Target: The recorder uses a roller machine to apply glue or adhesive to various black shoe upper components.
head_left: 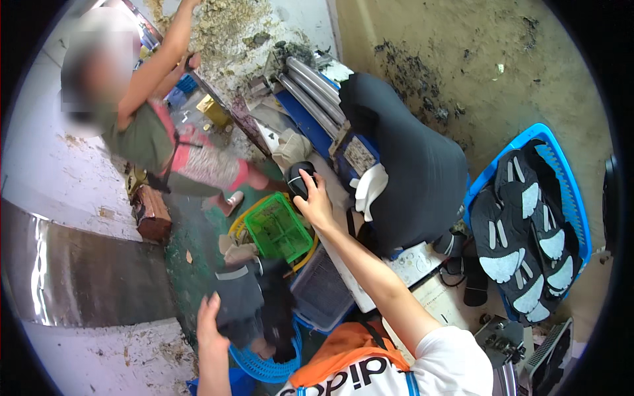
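My right hand (317,201) reaches forward with its fingers curled over a small rounded black piece with a thin light stripe (300,179), at the edge of the white work table (353,280). Low on the left, my left hand (211,330) is raised with its fingers stretched upward. Right beside it is a dark grey fabric piece with a pale stripe (241,300), smeared by motion; it appears apart from the fingers. Black cloth (279,317) hangs over a round blue basket (264,369) below it.
A green plastic basket (279,228) and a grey-lidded bin (320,290) stand beside the table. Black cloth (416,165) covers something bulky beside metal rollers (314,92). A blue basket (582,218) holds several black-and-grey fabric pieces. Another person (142,142) stands at the far left, arm raised.
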Demonstrator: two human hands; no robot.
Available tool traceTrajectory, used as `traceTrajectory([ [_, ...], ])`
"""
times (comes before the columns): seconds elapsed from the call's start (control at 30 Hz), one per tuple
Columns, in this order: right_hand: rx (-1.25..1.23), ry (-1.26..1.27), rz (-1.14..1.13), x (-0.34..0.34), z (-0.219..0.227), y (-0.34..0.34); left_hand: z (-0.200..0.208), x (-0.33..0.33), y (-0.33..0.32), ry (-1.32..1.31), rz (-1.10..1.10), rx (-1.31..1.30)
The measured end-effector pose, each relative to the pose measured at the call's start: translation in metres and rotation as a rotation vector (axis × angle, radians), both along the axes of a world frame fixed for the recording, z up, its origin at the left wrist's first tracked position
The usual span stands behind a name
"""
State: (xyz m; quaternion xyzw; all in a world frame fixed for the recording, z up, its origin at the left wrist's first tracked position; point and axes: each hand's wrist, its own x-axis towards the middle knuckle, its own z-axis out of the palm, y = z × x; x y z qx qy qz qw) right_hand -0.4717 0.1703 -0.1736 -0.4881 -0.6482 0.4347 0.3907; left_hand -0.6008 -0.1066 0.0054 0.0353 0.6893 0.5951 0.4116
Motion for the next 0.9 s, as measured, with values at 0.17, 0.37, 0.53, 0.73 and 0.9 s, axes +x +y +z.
traceTrajectory([
  [0.17,-0.353,0.571,0.306,0.090,0.066,-0.074,0.043,-0.005,0.057,0.099,-0.015,0.215],
  [0.37,-0.651,0.636,0.242,0.185,0.033,-0.146,0.035,-0.009,0.042,0.118,-0.044,0.378],
  [0.53,-0.711,0.624,0.145,0.221,0.022,-0.189,-0.024,0.020,-0.051,-0.111,0.105,0.122],
  [0.73,-0.736,0.574,0.258,0.220,0.017,-0.231,-0.192,0.066,-0.230,-0.487,0.305,-0.185],
  [0.9,-0.842,0.412,0.235,0.221,0.004,-0.268,-0.239,0.105,-0.329,-0.594,0.508,-0.452],
])
